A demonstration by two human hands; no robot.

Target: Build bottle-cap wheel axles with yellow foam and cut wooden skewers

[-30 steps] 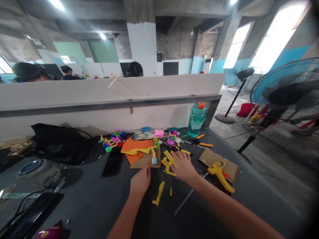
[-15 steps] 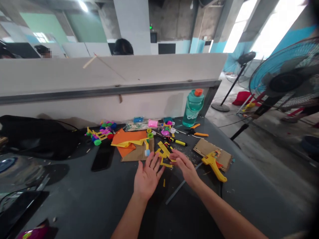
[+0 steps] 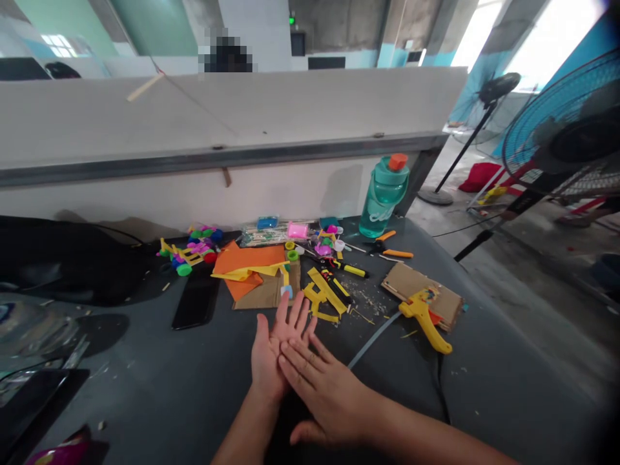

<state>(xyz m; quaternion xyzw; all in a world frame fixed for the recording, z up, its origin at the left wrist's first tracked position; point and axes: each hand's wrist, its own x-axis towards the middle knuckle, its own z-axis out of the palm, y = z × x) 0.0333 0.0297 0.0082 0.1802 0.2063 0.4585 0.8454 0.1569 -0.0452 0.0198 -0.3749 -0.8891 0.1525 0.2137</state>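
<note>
Left hand (image 3: 265, 365) open, palm up, right hand (image 3: 339, 395) nearly straight-fingered across it, neither visibly gripping; yellow strips (image 3: 327, 291) toward desk's (image 3: 184, 387) far edge, where a careless sweep could scatter them.

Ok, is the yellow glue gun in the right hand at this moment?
No, the yellow glue gun lies on the brown cardboard, while the right hand rests across the open left palm.

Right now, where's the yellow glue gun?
The yellow glue gun lies on the right of the head view, partly over a piece of brown cardboard, nearer you than the teal bottle.
</note>
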